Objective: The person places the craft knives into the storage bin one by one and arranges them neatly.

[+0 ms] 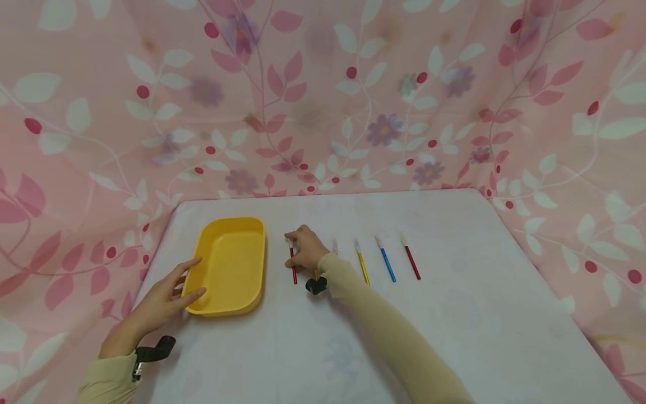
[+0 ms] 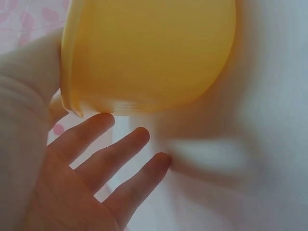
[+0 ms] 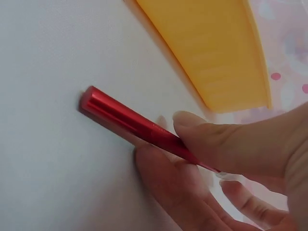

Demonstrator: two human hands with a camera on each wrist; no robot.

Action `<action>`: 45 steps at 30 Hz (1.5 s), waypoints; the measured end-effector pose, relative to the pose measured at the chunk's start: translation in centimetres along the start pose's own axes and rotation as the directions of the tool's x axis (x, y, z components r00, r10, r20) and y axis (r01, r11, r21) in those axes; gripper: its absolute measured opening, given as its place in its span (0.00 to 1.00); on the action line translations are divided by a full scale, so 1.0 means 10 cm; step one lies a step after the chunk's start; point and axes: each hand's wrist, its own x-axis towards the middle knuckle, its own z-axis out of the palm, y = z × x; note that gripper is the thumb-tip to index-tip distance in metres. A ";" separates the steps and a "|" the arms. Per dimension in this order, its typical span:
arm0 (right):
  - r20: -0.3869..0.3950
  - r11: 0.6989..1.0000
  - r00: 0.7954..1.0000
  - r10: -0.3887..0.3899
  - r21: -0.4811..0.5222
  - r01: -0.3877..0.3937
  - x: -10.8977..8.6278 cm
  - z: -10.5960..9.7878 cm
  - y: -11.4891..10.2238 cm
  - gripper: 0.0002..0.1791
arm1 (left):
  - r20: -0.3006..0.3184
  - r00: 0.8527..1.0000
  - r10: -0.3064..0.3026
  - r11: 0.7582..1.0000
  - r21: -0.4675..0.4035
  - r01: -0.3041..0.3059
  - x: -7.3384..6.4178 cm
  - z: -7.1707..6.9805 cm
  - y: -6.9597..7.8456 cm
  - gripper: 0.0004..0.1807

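In the head view, my left hand (image 1: pixel 164 297) grips the near left side of a yellow tray (image 1: pixel 263 264), thumb over the rim. The left wrist view shows the other fingers (image 2: pixel 115 159) spread along the tray's outer wall. To the right of the tray, my right hand (image 1: pixel 307 249) pinches a slim red paintbrush (image 1: pixel 295 275) with a pale tip. Seen from the right wrist, the thumb (image 3: pixel 211 142) lies along one side of its shiny red handle (image 3: pixel 130 120) and a finger on the other. The handle's blunt end lies close over the table.
Several more brushes lie in a row to the right: a yellow one (image 1: pixel 363 268), a blue one (image 1: pixel 387 264) and another red one (image 1: pixel 413 262). The right hand and sleeve partly cover others. A white cloth covers the table (image 1: pixel 484 325), with a flowered pink curtain (image 1: pixel 323 101) behind.
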 end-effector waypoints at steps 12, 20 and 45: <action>-0.035 0.944 0.999 0.014 0.330 -0.002 -0.15 -0.04 0.02 0.42 | -0.013 1.000 -0.008 1.000 -0.021 0.008 0.01 0.03 -0.02 0.48; -0.048 0.841 0.998 -0.047 0.537 0.066 -0.29 -0.18 -0.14 0.39 | -0.019 1.000 -0.002 0.999 -0.035 0.002 -0.01 0.01 -0.05 0.47; -0.172 0.590 0.984 -0.050 0.790 0.168 0.16 0.04 -0.86 0.41 | -0.017 1.000 -0.005 0.996 -0.091 0.003 -0.01 -0.02 -0.10 0.46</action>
